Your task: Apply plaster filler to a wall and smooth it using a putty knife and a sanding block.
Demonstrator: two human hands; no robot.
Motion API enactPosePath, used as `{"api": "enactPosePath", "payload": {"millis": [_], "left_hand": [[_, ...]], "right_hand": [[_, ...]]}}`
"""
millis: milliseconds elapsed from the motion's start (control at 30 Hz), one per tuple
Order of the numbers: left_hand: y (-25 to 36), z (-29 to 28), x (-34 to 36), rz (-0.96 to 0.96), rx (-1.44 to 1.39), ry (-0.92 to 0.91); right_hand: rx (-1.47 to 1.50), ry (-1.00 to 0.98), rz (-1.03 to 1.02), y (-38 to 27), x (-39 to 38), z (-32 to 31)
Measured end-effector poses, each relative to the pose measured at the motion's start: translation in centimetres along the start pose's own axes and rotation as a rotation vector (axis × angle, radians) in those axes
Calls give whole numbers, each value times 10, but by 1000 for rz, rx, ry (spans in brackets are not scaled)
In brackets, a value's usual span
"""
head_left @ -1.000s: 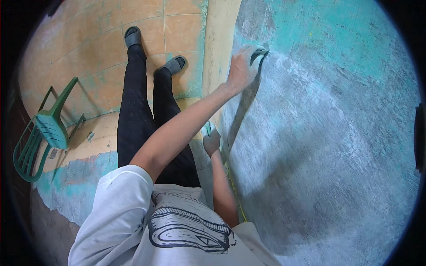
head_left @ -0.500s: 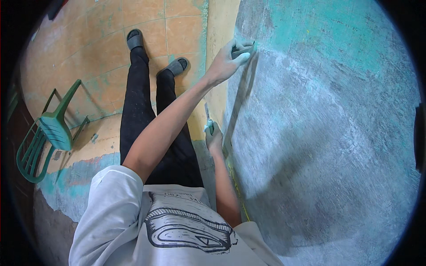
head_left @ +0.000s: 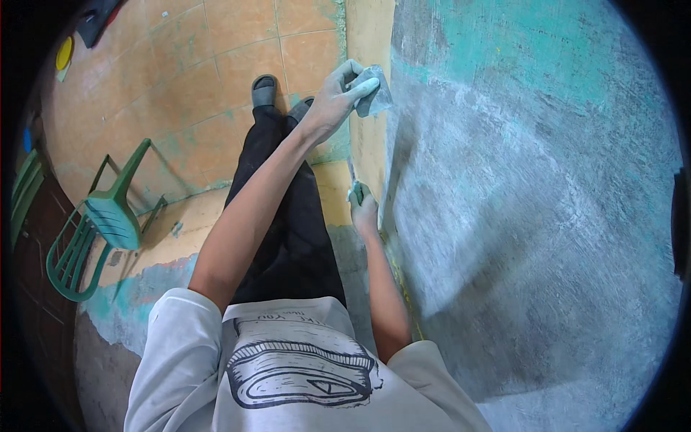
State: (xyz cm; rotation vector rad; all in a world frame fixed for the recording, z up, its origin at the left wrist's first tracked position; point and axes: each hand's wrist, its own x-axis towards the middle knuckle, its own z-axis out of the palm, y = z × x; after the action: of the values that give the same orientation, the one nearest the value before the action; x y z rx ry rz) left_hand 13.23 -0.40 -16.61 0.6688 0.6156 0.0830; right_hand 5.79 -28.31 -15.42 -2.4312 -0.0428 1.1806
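My left hand (head_left: 338,99) is closed on a thin grey flat plate (head_left: 376,92), pinched between thumb and fingers with its broad face showing. It is held up beside the painted wall (head_left: 489,216), which is scraped grey over most of its area with turquoise along the top. Whether the plate's outer edge touches the wall I cannot tell. Lower down, my right hand (head_left: 365,209) grips the handle of a putty knife (head_left: 353,171), its narrow blade pointing away from me. Pale dust coats the fingers of both hands.
At left a green plastic chair (head_left: 115,216) stands on the floor near a dark door (head_left: 47,288). Orange tiles (head_left: 180,86) spotted with turquoise cover the far floor. A yellow round object (head_left: 65,53) and a dark item (head_left: 93,21) lie at the far left.
My left hand has drawn the plate left, away from its earlier spot at the wall, and turned its face into view. My right hand still holds the putty knife. My feet appear farther right.
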Motion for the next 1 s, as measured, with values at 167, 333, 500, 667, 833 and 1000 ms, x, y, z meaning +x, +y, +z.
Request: {"api": "enactPosePath", "payload": {"millis": [167, 333, 500, 667, 833, 1000], "left_hand": [[4, -1, 10, 87, 193, 92], [-8, 15, 42, 53, 463, 6], [-39, 47, 64, 238, 392, -14], [-56, 51, 70, 125, 343, 96], [-43, 46, 57, 53, 232, 46], [-48, 39, 58, 49, 262, 57]], "right_hand": [[90, 104, 65, -8, -2, 11], [78, 150, 34, -11, -9, 18], [185, 139, 40, -26, -25, 23], [142, 136, 120, -18, -33, 25], [293, 166, 165, 7, -34, 31], [149, 129, 73, 7, -29, 29]]}}
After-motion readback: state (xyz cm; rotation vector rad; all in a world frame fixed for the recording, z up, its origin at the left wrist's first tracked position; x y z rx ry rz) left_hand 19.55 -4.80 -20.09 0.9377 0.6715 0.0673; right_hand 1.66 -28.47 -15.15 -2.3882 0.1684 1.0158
